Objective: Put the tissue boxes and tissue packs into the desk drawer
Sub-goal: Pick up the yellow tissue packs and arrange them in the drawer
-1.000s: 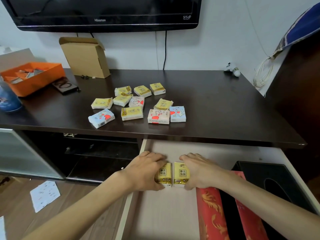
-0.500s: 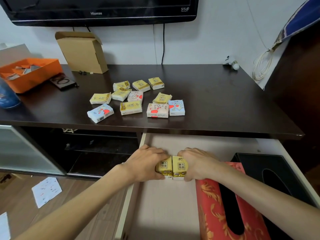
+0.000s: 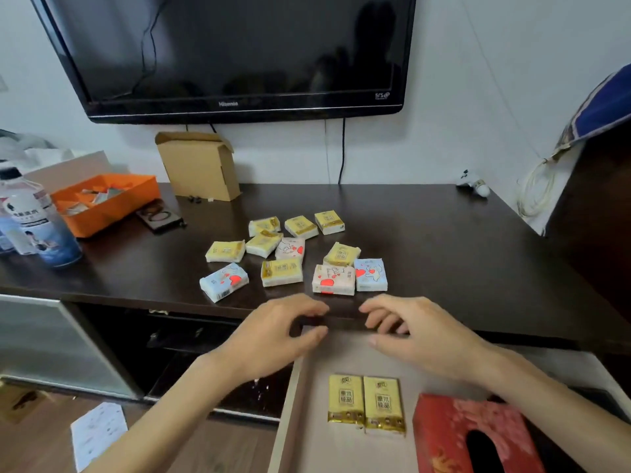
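Note:
Two yellow tissue packs (image 3: 366, 403) lie side by side on the floor of the open drawer (image 3: 307, 435), beside a red tissue box (image 3: 450, 435) at its right. Several more tissue packs (image 3: 282, 271), yellow, pink and blue, are scattered on the dark desk top (image 3: 444, 254). My left hand (image 3: 273, 336) and my right hand (image 3: 413, 332) hover with fingers apart and hold nothing, over the desk's front edge, just short of the pink pack (image 3: 333, 279).
A cardboard box (image 3: 199, 167), an orange tray (image 3: 106, 203), a dark phone case (image 3: 158, 218) and a water bottle (image 3: 32, 220) stand at the desk's back left. A television (image 3: 232, 52) hangs above. Paper (image 3: 97, 433) lies on the floor.
Both hands let go of the two yellow packs in the drawer and rose toward the desk's front edge. The head view tilted upward.

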Demonstrator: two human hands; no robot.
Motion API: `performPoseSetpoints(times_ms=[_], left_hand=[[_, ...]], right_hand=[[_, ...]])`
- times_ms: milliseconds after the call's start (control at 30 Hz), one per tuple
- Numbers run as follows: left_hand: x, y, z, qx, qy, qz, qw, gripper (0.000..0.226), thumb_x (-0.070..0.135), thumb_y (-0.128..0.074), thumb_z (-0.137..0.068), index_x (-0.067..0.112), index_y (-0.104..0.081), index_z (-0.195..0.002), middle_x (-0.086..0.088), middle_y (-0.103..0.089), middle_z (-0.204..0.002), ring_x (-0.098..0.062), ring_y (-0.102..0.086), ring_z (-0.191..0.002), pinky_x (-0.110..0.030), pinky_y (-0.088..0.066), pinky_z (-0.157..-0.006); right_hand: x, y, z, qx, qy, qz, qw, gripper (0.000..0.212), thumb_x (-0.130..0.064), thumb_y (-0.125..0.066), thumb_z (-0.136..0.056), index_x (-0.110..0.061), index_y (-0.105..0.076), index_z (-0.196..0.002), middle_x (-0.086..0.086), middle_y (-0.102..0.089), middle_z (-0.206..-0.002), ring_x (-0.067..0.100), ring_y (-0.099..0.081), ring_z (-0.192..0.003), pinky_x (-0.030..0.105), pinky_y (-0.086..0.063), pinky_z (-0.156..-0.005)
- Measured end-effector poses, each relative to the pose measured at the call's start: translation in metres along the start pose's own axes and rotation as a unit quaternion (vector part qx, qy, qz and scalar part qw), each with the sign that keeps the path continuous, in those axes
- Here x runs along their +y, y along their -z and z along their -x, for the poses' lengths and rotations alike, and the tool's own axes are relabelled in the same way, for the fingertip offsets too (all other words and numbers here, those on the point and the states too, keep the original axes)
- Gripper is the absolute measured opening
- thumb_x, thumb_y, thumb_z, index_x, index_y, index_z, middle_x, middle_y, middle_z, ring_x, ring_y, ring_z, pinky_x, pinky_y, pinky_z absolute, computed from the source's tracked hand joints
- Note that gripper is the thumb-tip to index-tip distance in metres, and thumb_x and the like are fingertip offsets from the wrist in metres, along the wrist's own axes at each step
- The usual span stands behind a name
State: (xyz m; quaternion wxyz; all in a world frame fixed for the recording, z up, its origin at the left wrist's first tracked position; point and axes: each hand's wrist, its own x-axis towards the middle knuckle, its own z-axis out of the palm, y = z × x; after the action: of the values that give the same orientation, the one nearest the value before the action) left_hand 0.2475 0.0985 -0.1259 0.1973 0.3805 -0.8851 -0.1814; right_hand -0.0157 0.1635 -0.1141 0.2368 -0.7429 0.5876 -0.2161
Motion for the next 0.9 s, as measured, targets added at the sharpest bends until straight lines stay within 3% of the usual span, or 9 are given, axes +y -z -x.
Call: performPoseSetpoints(times_ms=[133, 267, 400, 567, 700, 833, 900], left_hand=[[-0.022, 0.041, -0.047, 0.064, 0.074, 0.001, 0.995, 0.035, 0.047, -0.057, -0.091, 0.032, -0.066, -0.122, 0.019, -0.067, -0.114, 0.005, -0.061, -0.100, -0.029, -0.054, -0.087], [-0.046, 0.056, -0.104, 0.067, 0.113, -0.038, 0.991, 0.033, 0.041, -0.058, -0.093, 0.027, -0.066, -0.123, 0.011, -0.067, -0.119, -0.002, -0.061, -0.102, -0.029, -0.054, -0.083], [-0.064, 0.055, -0.159, 0.052, 0.129, -0.080, 0.987, 0.040, 0.038, -0.061, -0.091, 0.021, -0.063, -0.127, 0.001, -0.063, -0.129, -0.016, -0.061, -0.111, -0.036, -0.052, -0.092], [-0.099, 0.051, -0.223, 0.030, 0.169, -0.144, 0.975, 0.045, 0.042, -0.067, -0.086, 0.019, -0.065, -0.124, -0.004, -0.060, -0.130, -0.023, -0.054, -0.118, -0.040, -0.049, -0.094], [-0.124, 0.041, -0.253, -0.033, 0.228, -0.163, 0.959, 0.071, 0.055, -0.072, -0.078, 0.015, -0.053, -0.134, -0.004, -0.060, -0.128, -0.023, -0.058, -0.111, -0.038, -0.051, -0.088], [-0.136, 0.032, -0.260, -0.064, 0.217, -0.201, 0.953, 0.056, 0.054, -0.075, -0.076, 0.019, -0.062, -0.118, -0.001, -0.067, -0.108, -0.019, -0.063, -0.090, -0.036, -0.055, -0.078], [-0.139, 0.030, -0.259, -0.055, 0.212, -0.190, 0.957, 0.056, 0.050, -0.076, -0.077, 0.019, -0.062, -0.121, -0.001, -0.065, -0.111, -0.019, -0.062, -0.094, -0.039, -0.056, -0.081]], right_hand=[[0.000, 0.040, -0.067, 0.067, 0.014, -0.066, 0.995, 0.025, -0.030, -0.074, -0.091, -0.030, -0.071, -0.116, -0.014, -0.074, -0.102, 0.001, -0.069, -0.091, 0.022, -0.055, -0.080], [0.011, 0.055, -0.142, 0.076, -0.006, -0.067, 0.995, 0.026, -0.025, -0.069, -0.096, -0.025, -0.068, -0.122, -0.009, -0.072, -0.109, 0.002, -0.068, -0.098, 0.018, -0.055, -0.081], [0.029, 0.049, -0.206, 0.049, -0.029, -0.025, 0.998, 0.037, -0.022, -0.070, -0.096, -0.021, -0.062, -0.133, -0.004, -0.067, -0.123, 0.013, -0.065, -0.112, 0.034, -0.054, -0.098], [0.048, 0.043, -0.277, 0.050, -0.025, 0.060, 0.997, 0.054, -0.022, -0.076, -0.091, -0.022, -0.055, -0.140, 0.002, -0.054, -0.144, 0.019, -0.054, -0.126, 0.036, -0.048, -0.102], [0.058, 0.041, -0.321, -0.020, -0.003, 0.072, 0.997, 0.086, -0.023, -0.084, -0.083, -0.021, -0.038, -0.155, 0.003, -0.040, -0.159, 0.023, -0.037, -0.144, 0.040, -0.035, -0.114], [0.067, 0.036, -0.344, -0.088, 0.007, 0.094, 0.992, 0.094, -0.027, -0.083, -0.080, -0.025, -0.031, -0.159, 0.002, -0.037, -0.161, 0.024, -0.036, -0.144, 0.040, -0.036, -0.113], [0.071, 0.034, -0.347, -0.089, 0.015, 0.103, 0.991, 0.088, -0.027, -0.082, -0.081, -0.025, -0.036, -0.156, 0.003, -0.041, -0.156, 0.024, -0.042, -0.137, 0.040, -0.040, -0.110]])
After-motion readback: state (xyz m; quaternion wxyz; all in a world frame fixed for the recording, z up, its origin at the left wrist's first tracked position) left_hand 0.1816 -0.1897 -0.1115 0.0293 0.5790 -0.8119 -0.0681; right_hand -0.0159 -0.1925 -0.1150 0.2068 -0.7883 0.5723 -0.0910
